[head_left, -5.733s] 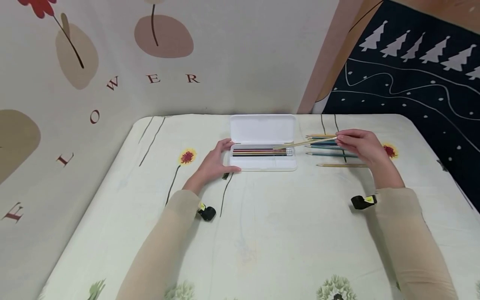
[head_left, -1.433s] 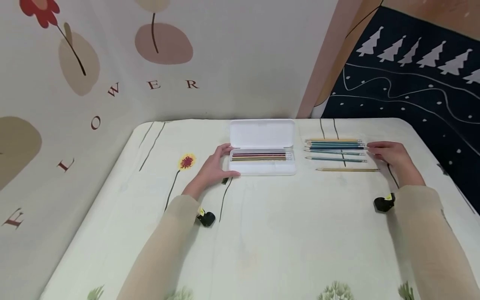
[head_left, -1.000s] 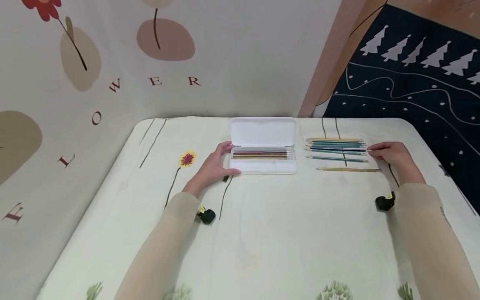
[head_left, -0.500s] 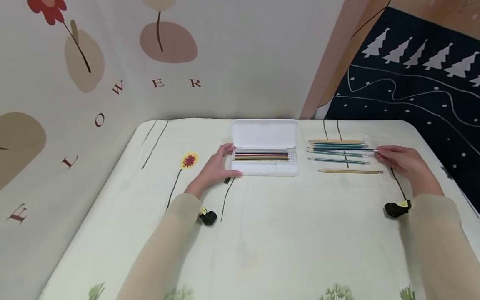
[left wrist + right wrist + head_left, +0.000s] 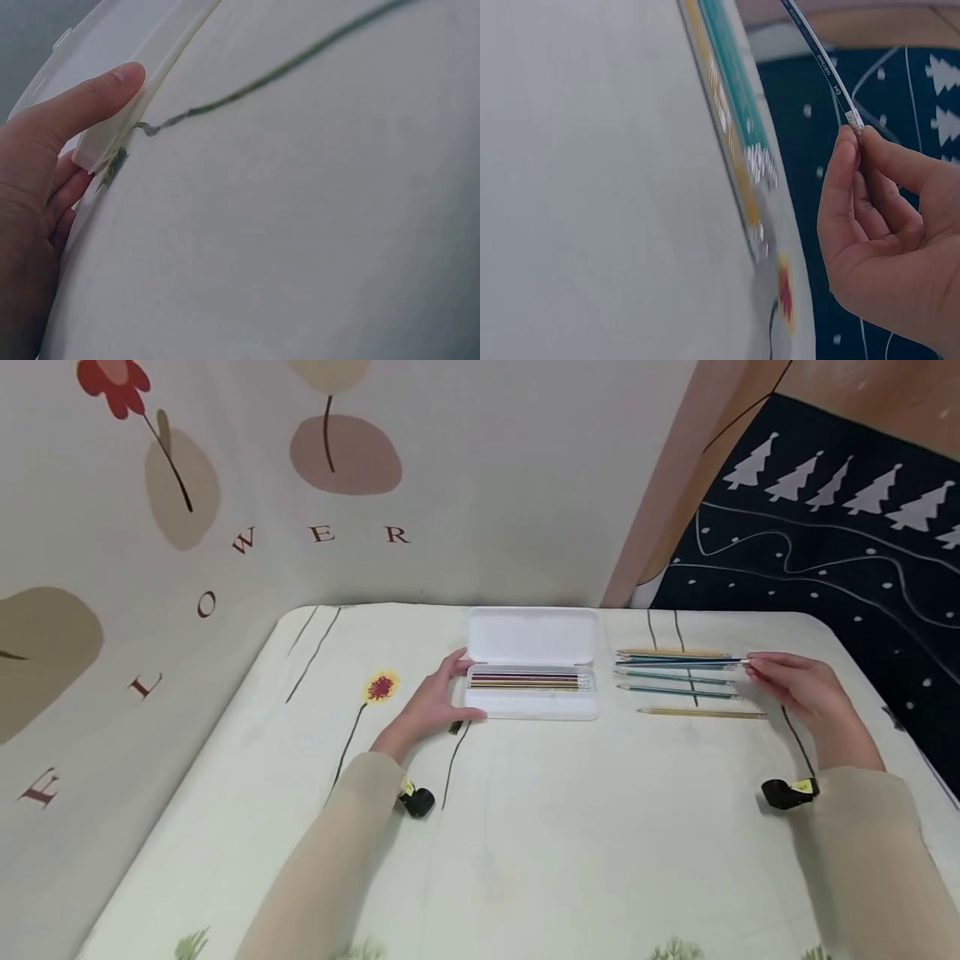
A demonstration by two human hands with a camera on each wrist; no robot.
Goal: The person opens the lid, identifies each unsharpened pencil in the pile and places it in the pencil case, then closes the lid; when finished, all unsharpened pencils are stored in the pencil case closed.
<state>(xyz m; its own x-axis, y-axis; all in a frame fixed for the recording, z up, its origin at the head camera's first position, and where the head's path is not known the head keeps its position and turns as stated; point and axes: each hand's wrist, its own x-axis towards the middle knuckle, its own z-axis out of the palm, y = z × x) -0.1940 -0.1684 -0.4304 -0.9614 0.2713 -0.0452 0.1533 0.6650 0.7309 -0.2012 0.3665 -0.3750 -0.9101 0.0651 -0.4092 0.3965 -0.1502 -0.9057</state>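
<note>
In the head view, a white pencil case (image 5: 536, 704) lies with its lid raised at the back, several striped pencils (image 5: 528, 682) side by side inside. My left hand (image 5: 433, 700) grips its left end, thumb at the front edge and fingers round the side; the left wrist view shows the thumb (image 5: 105, 94) across that edge. My right hand (image 5: 806, 689) pinches a dark blue pencil (image 5: 817, 56) at its eraser end between thumb and fingertips. This pencil points left over the loose green pencils (image 5: 678, 692).
A gold pencil (image 5: 701, 713) lies in front of the loose group, and a yellow one (image 5: 675, 653) behind it. The flower-patterned cloth (image 5: 525, 827) covers the table, with a wall behind and a dark tree-print cloth (image 5: 825, 543) at the right.
Earlier the right hand held a gold pencil over the case. It then moved right to the loose group, took the dark blue pencil's end and drew it rightward. The left hand stayed on the case.
</note>
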